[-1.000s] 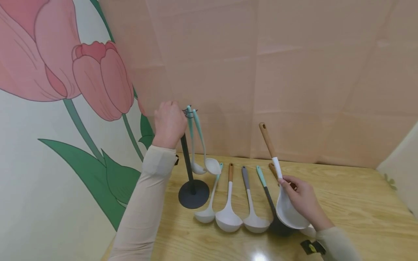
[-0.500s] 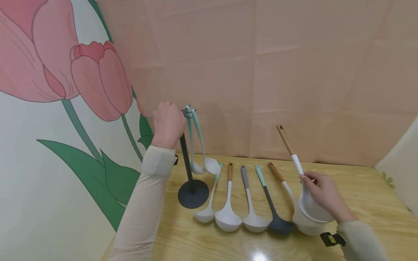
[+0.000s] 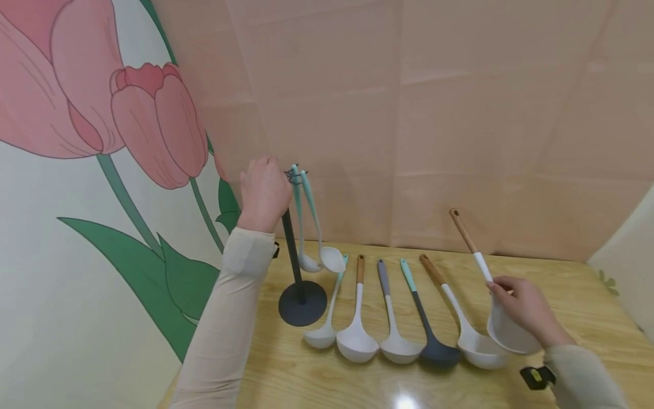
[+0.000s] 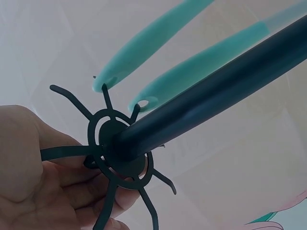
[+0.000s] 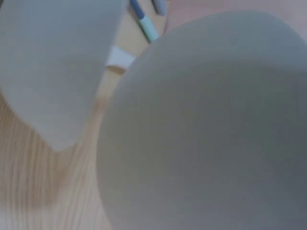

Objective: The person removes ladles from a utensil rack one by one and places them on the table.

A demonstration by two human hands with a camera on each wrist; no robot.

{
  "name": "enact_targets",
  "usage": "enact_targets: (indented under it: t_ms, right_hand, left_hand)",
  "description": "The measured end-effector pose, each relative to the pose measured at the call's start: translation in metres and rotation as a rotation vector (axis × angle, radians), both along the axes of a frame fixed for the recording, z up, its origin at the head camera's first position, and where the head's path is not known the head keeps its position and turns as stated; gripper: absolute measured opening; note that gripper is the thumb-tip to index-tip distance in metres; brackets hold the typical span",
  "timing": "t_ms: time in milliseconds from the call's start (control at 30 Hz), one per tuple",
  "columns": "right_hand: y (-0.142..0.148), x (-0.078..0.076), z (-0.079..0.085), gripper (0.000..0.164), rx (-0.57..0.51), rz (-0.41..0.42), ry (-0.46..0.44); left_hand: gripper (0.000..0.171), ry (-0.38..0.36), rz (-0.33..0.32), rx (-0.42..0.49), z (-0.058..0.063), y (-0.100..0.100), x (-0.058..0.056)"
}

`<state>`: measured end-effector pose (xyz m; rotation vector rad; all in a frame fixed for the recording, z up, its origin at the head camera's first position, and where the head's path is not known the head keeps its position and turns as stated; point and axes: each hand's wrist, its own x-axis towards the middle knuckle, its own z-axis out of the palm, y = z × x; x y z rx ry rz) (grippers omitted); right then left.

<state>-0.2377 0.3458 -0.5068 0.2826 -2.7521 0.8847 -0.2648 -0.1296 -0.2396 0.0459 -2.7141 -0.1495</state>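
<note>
My left hand grips the hooked top of a black utensil stand. In the left wrist view, the fingers lie behind the hook ring. Two white ladles with mint handles hang from its hooks. At the right, my right hand pinches the white neck of a wooden-handled ladle, held tilted with its handle pointing up and left. Its pale bowl fills much of the right wrist view. Just left of it, another white ladle with a wooden handle lies on the table.
A row of ladles lies along the wooden table: a mint-handled white one, a wooden-handled one, a grey-handled one and a dark one. The stand's round base is at their left. A pinkish sheet hangs behind.
My right hand has moved right and slightly down with the wooden-handled ladle, uncovering the ladle lying beneath it. The left hand and the stand have stayed in place.
</note>
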Motion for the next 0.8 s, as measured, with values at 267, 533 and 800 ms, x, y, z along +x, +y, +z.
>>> enact_targets:
  t_ms: [267, 533, 800]
  right_hand:
    - [0.018, -0.004, -0.012, 0.031, 0.052, -0.007, -0.019]
    - [0.035, -0.011, -0.022, 0.032, 0.097, -0.013, -0.082]
    - [0.044, -0.015, -0.028, 0.036, 0.112, -0.008, -0.154]
  left_hand:
    - [0.028, 0.005, -0.004, 0.009, 0.001, 0.0, 0.001]
    - [0.029, -0.015, 0.007, 0.005, 0.0, 0.001, -0.001]
    - [0.028, -0.017, 0.014, -0.005, 0.001, 0.002, -0.001]
